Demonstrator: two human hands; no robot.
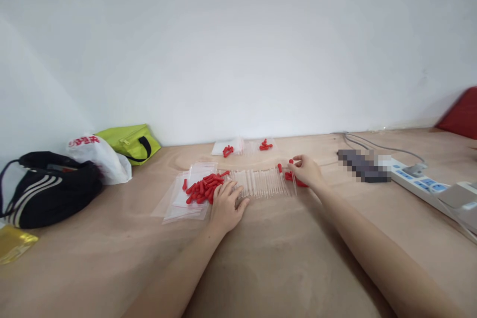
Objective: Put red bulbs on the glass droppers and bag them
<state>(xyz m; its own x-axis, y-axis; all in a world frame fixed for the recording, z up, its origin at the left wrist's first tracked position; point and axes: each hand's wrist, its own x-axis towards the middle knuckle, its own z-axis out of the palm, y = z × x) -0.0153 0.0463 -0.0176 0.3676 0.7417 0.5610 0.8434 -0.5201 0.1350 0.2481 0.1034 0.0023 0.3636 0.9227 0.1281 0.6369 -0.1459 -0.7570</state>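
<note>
2 forearms (pixel 197 258): left hand (pixel 225 207) loosely open by many red bulbs (pixel 202 189), right hand (pixel 298 163) pinching 1 red-topped tube (pixel 294 182).

Counts: 4 groups of red rubber bulbs (pixel 203 189), main one dozens, exact number unreadable. 2 bulb-topped droppers (pixel 279 168). Bare clear tubes (pixel 257 184): dozens, too tight to count. Clear zip bags (pixel 182 212): several, overlapping. Singles: black bag (pixel 55 194), white plastic bag (pixel 100 159), lime zip pouch (pixel 128 141), yellow packet (pixel 15 243), power strip (pixel 421 184).
</note>
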